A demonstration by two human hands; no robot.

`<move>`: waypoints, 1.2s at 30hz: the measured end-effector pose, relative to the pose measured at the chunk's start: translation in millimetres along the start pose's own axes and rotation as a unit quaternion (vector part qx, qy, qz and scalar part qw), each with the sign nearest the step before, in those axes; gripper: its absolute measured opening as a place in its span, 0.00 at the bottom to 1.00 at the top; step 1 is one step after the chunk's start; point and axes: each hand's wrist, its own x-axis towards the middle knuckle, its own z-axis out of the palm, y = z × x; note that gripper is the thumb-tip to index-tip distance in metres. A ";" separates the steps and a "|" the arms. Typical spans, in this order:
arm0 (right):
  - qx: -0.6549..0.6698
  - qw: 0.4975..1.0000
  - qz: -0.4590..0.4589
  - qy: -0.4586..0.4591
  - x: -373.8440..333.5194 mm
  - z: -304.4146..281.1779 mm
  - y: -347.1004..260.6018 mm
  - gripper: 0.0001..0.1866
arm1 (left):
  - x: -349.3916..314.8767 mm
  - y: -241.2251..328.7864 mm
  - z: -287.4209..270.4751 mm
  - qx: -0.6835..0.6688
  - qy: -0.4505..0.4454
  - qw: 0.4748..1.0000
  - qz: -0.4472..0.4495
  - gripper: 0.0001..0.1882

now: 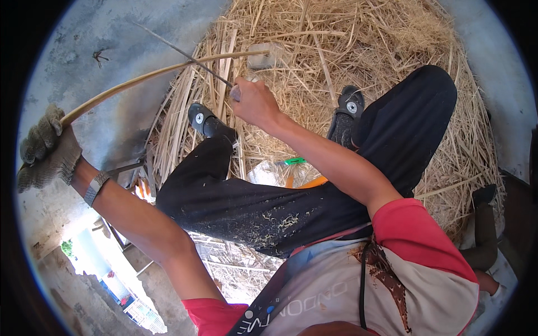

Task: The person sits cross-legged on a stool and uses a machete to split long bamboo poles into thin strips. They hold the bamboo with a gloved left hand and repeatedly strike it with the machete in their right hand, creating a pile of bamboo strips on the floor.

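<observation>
My left hand [47, 148], in a grey knitted glove, is closed round one end of a long, curved bamboo strip [129, 84] at the far left. From there the strip runs up and right, its free end lying over a pale block [269, 56]. In my bare right hand [255, 106], near the middle top, is the handle of a knife [174, 48] with a long thin blade. That blade points up and left and crosses the strip; whether the two touch I cannot tell.
Bamboo shavings and split strips [392, 50] are heaped round my sandalled feet [348, 109]. A green-handled tool [294, 161] and something orange [314, 182] lie by my legs. A concrete wall [112, 45] rises at left. Another person's arm [486, 280] shows at lower right.
</observation>
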 end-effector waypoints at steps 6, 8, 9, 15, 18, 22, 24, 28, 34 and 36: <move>-0.057 0.995 0.073 -0.042 -8.7 -26.9 -30.0 0.12 | 5.6 -4.4 16.3 0.059 0.052 0.996 0.038 0.18; -0.065 0.997 0.042 -0.011 -17.1 -34.1 -50.2 0.11 | 6.0 -10.8 35.5 0.100 0.149 0.981 0.078 0.21; -0.069 0.997 0.030 0.007 -16.7 -33.2 -53.7 0.11 | 4.4 -32.5 73.2 0.127 0.228 0.959 0.111 0.23; -0.060 0.994 0.083 0.043 -18.8 -44.7 -5.6 0.10 | 14.8 -43.7 112.7 0.159 0.269 0.945 0.098 0.41; -0.038 0.997 0.061 -0.007 -22.1 -52.6 -31.2 0.09 | 13.9 -38.5 107.8 0.132 0.272 0.950 0.080 0.45; -0.035 0.998 0.035 0.024 -34.5 -40.2 -32.3 0.08 | 11.2 -23.9 93.8 0.098 0.146 0.984 0.013 0.45; -0.033 0.995 0.094 0.001 -21.4 -48.3 -5.0 0.08 | 13.5 -27.7 98.7 0.091 0.095 0.991 -0.001 0.44; -0.105 0.993 0.050 -0.026 -17.3 -52.7 -9.5 0.07 | 10.1 -37.2 107.1 0.108 0.134 0.985 0.020 0.42; -0.049 0.994 0.100 -0.014 -35.8 -48.3 -6.5 0.06 | 17.6 -35.4 113.1 0.162 0.090 0.982 0.028 0.41; -0.072 0.988 0.127 -0.047 -18.1 -57.9 1.7 0.07 | 15.7 -53.1 137.3 0.196 0.201 0.954 0.101 0.41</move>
